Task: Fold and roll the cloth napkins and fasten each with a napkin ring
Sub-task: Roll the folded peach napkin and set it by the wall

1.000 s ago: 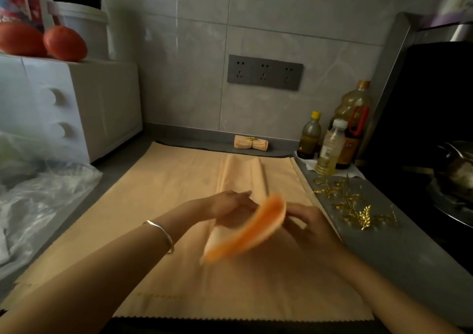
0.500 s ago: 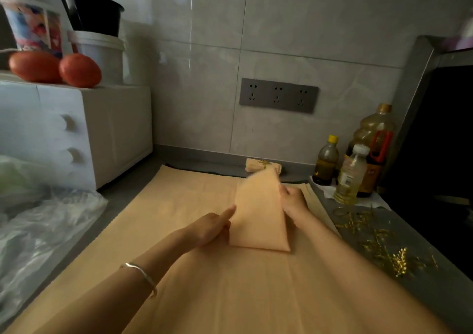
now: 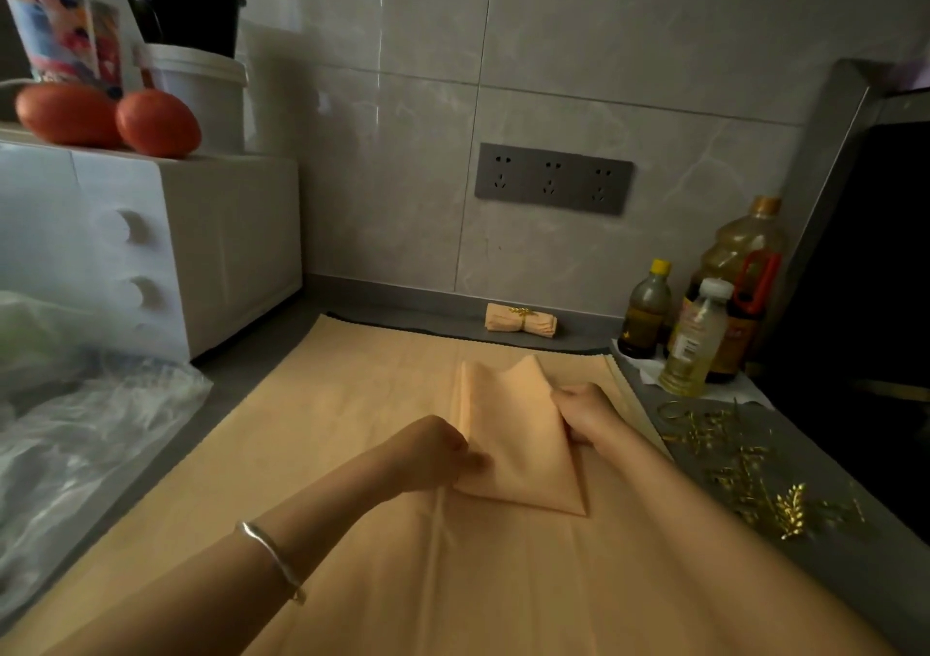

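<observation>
Peach cloth dominates the counter. At far left lies a crumpled clear plastic bag [image 3: 75, 444], then a stack of flat napkins [image 3: 312, 454] spread wide. Your left hand [image 3: 433, 454], silver bangle [image 3: 274, 557] on the wrist, pinches the left edge of the folded napkin [image 3: 513, 449] lying on that stack. Beyond it, by the wall, a rolled napkin [image 3: 521, 320] sits already ringed. Your right hand [image 3: 589, 414] grips the fold's right edge with curled fingers. Gold napkin rings [image 3: 745, 474] lie scattered on the grey counter [image 3: 855, 580] at right, near three bottles [image 3: 697, 338].
</observation>
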The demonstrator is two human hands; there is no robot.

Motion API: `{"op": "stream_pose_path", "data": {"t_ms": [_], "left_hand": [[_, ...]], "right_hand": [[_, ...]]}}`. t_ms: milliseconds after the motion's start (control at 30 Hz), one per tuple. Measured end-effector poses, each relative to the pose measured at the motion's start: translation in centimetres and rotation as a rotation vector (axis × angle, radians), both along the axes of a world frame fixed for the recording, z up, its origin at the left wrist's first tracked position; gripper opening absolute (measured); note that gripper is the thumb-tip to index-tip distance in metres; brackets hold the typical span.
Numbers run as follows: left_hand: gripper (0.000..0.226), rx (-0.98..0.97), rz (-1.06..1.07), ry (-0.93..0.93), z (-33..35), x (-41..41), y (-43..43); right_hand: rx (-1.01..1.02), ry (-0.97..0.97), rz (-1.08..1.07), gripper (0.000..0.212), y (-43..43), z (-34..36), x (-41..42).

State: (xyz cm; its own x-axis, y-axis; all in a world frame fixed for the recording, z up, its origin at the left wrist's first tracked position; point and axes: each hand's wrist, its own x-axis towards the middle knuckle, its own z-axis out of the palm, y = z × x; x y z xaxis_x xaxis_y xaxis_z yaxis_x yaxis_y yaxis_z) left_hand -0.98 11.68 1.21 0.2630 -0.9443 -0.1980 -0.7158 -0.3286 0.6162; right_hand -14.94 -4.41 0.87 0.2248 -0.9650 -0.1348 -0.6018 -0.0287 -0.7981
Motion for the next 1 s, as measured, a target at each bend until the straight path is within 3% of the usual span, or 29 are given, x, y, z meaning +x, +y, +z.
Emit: {"op": "stream_pose_path", "data": {"t_ms": [233,367,500,600,700,767,1000], "left_hand": [[0.034,-0.050,0.094,-0.044,-1.3,0.0,1.2],[0.033,-0.081,0.148,-0.043,-1.3,-0.4,1.4],[0.023,-0.092,0.169,-0.021,-1.2,-0.5,1.7],[0.023,-0.119,0.171,-0.038,-1.3,-0.7,1.8],[0.023,-0.151,0.142,-0.037,-1.1,-1.6,2.4],[0.024,-0.158,0.106,-0.036,-1.0,-2.4,2.9],[0.020,-0.163,0.074,-0.112,-2.2,-3.4,4.1]], "right_hand": [[-0.276,-0.020,-0.044,0.021,1.1,-1.3,0.3],[-0.114,0.030,-0.003,0.027,2.0,-0.3,0.0],[0.021,0.182,0.174,0.038,5.1,0.9,-2.1],[0.079,0.150,0.302,0.033,7.6,0.3,-4.6],[-0.036,-0.039,0.279,0.012,9.1,-0.1,-6.6],[-0.149,-0.082,0.249,0.017,9.5,-0.7,-7.5],[-0.430,0.132,0.114,0.033,11.3,-3.3,-9.2]]}}
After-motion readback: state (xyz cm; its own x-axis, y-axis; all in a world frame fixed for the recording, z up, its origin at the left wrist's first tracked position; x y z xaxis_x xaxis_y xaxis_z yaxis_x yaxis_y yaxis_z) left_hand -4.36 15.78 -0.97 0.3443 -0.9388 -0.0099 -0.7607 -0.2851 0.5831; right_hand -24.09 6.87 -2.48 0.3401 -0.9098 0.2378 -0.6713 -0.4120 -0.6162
